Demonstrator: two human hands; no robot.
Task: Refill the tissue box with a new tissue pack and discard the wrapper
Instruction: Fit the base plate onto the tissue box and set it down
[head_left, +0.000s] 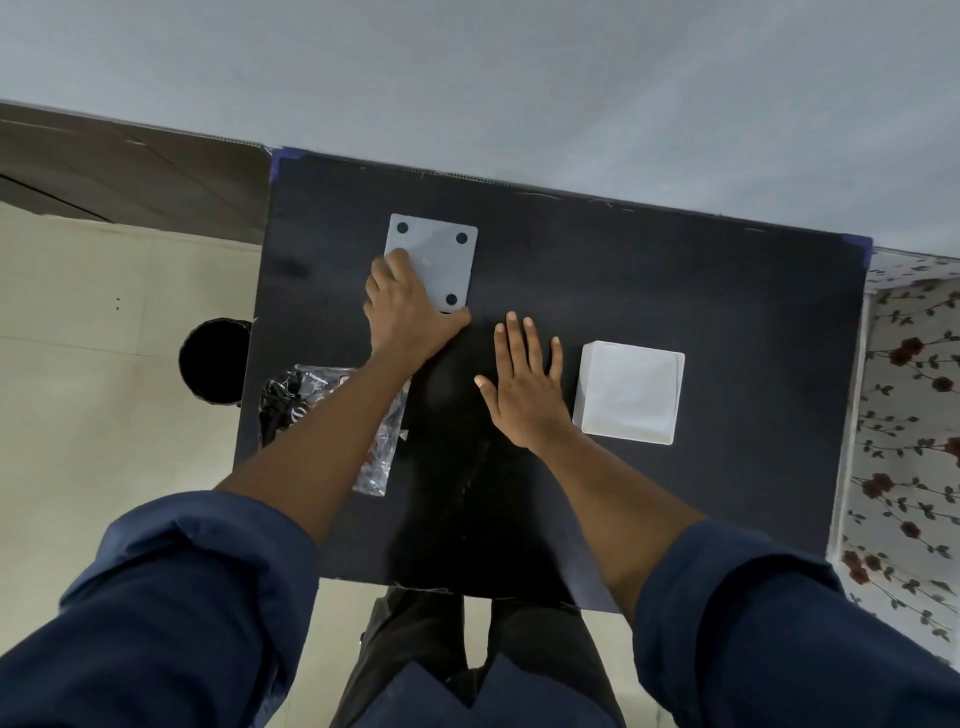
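A flat grey base panel (441, 260) with black round feet at its corners lies on the black table (701, 291), towards the far left. My left hand (405, 312) grips its near left corner, fingers over the left edge and thumb along the near edge. The white cube-shaped tissue box (628, 392) stands to the right. Beside its left side, apart from it, my right hand (524, 384) hovers flat with fingers spread and holds nothing. A crumpled clear wrapper with black print (291, 395) lies at the table's left edge, partly under my left forearm.
A round black bin (213, 361) stands on the pale floor just left of the table. A flowered cloth (909, 415) lies along the table's right side. A grey wall (519, 78) runs behind the table's far edge.
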